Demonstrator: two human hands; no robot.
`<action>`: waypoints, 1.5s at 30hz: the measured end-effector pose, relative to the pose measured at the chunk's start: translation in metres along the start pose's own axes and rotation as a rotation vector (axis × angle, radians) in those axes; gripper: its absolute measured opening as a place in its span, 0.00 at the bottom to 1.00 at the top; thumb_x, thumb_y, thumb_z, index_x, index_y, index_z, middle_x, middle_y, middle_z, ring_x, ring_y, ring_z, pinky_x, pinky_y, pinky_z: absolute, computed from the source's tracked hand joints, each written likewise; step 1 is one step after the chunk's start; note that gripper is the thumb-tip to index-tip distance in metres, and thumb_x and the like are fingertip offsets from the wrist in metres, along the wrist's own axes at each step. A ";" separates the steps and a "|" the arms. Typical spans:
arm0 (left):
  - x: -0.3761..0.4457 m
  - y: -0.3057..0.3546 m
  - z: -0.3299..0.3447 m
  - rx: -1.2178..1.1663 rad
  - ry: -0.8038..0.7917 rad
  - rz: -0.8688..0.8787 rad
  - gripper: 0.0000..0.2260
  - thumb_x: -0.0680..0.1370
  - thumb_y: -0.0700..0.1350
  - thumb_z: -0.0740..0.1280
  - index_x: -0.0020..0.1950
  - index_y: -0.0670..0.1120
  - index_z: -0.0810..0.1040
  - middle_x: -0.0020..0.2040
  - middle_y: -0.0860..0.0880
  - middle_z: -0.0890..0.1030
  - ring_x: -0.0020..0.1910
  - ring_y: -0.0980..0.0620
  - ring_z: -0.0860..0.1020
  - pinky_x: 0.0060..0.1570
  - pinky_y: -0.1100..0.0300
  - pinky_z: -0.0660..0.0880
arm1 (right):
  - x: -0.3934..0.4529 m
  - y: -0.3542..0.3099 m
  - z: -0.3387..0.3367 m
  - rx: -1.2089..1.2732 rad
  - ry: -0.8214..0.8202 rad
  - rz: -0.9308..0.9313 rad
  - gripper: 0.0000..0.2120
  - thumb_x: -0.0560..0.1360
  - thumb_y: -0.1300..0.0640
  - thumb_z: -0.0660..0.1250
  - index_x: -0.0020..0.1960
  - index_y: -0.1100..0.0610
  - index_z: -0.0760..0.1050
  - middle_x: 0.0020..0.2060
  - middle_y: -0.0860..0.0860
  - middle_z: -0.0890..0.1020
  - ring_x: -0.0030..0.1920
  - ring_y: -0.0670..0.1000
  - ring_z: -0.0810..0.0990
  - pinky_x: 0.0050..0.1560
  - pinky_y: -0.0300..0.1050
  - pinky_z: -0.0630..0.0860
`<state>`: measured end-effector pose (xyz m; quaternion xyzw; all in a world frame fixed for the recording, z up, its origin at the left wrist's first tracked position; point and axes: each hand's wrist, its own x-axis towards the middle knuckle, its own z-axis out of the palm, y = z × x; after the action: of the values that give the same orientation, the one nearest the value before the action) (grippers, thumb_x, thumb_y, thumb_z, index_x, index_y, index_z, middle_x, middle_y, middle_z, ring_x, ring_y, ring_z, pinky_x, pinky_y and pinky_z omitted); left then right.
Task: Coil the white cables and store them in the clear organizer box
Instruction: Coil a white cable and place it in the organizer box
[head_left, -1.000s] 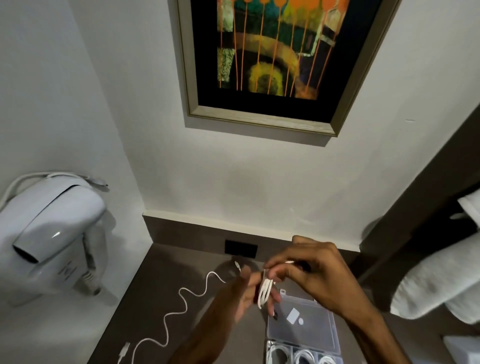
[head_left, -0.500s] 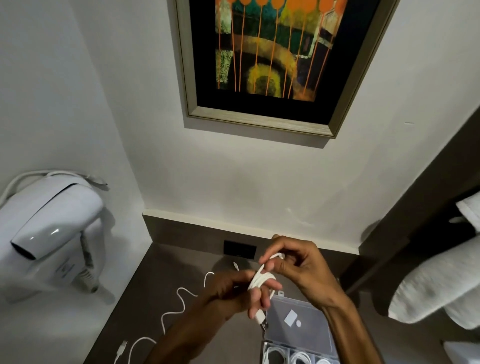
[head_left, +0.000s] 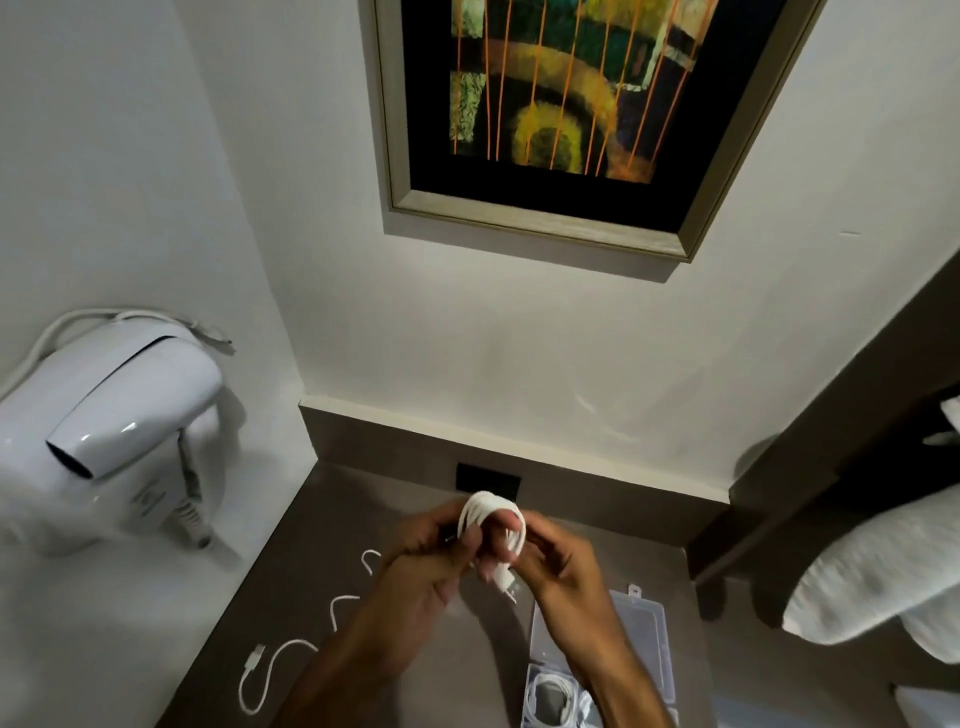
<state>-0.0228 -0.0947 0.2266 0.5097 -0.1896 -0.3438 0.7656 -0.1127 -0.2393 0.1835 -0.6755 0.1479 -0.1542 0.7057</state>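
**Two hands wind a white cable into a coil above a dark counter**

Low in the centre of the frame, a person's left hand (head_left: 426, 561) and right hand (head_left: 558, 566) meet over a dark grey counter (head_left: 363, 509). Between them sits a white cable coil (head_left: 491, 512), several loops stacked together and wrapped around the fingers. Both hands are closed on it: the left pinches the loops on one side, the right curls around the other side, likely to keep the loops the same size and stop them springing apart. A short plug end hangs from the bottom of the bundle, so the winding looks close to finished.

A second loose white cable (head_left: 291, 649) lies in wavy bends on the counter at the lower left, its connector nearest the bottom edge. It is not coiled and is apart from both hands.

The clear organizer box (head_left: 647, 623) lies open on the counter at the lower right, just beneath the right wrist, within easy reach for dropping the coil in. Its lid is folded back flat. The compartments at the bottom edge of the frame already hold coiled white cables (head_left: 550, 696); how many is hard to tell, since the frame cuts them off.

A white wall-mounted hair dryer (head_left: 109, 415) fills the left side, a framed painting (head_left: 561, 104) hangs at the top, and rolled white towels (head_left: 878, 577) sit at the right.
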 end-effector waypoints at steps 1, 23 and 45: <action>0.001 -0.001 -0.004 0.002 0.016 0.026 0.15 0.66 0.58 0.78 0.46 0.49 0.87 0.38 0.49 0.84 0.46 0.41 0.73 0.55 0.44 0.67 | -0.002 -0.002 0.002 -0.035 -0.008 0.024 0.09 0.82 0.62 0.71 0.57 0.53 0.88 0.52 0.51 0.91 0.55 0.46 0.89 0.55 0.37 0.82; -0.009 -0.046 0.032 0.149 0.162 -0.113 0.11 0.70 0.39 0.66 0.35 0.50 0.87 0.30 0.51 0.84 0.34 0.55 0.82 0.40 0.58 0.77 | -0.037 -0.051 -0.035 -0.787 -0.061 -0.540 0.19 0.80 0.48 0.71 0.71 0.40 0.76 0.65 0.38 0.78 0.65 0.44 0.79 0.61 0.46 0.80; -0.022 -0.032 0.056 0.136 -0.119 0.074 0.17 0.80 0.51 0.70 0.60 0.39 0.82 0.47 0.44 0.83 0.46 0.49 0.79 0.51 0.61 0.77 | -0.036 -0.003 -0.049 -0.072 0.064 -0.154 0.08 0.77 0.51 0.77 0.54 0.52 0.86 0.49 0.51 0.90 0.48 0.46 0.88 0.49 0.40 0.84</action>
<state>-0.0846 -0.1225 0.2220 0.5318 -0.2763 -0.3312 0.7288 -0.1656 -0.2693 0.1839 -0.7044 0.1233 -0.2243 0.6620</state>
